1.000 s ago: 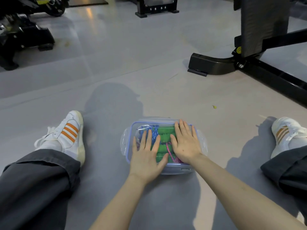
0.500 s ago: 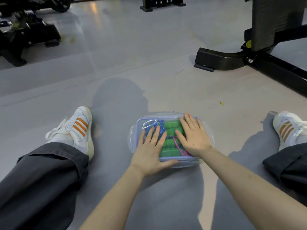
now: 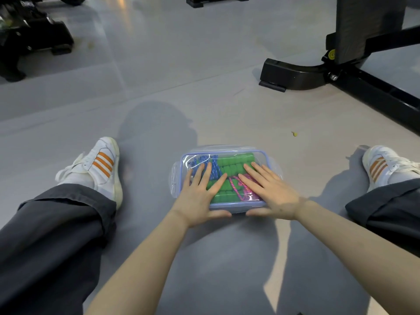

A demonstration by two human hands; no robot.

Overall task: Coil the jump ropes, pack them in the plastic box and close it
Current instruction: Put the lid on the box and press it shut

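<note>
Grey gym floor (image 3: 204, 92) carries the plastic box (image 3: 223, 208) directly under my palms; left hand (image 3: 200, 196) and right hand (image 3: 270, 192) lie flat and open on its lid (image 3: 229, 155), thumbs at the near long edge, latches probably unclipped.

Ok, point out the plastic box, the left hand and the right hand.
plastic box (image 3: 223, 151): head view, far rim of the clear lid.
left hand (image 3: 197, 196): head view, back of the hand, flat on the lid.
right hand (image 3: 273, 193): head view, back of the hand, flat on the lid.

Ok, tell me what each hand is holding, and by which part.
Neither grips anything. The left hand and right hand press flat on the lid of the plastic box, thumbs at its near edge.
</note>
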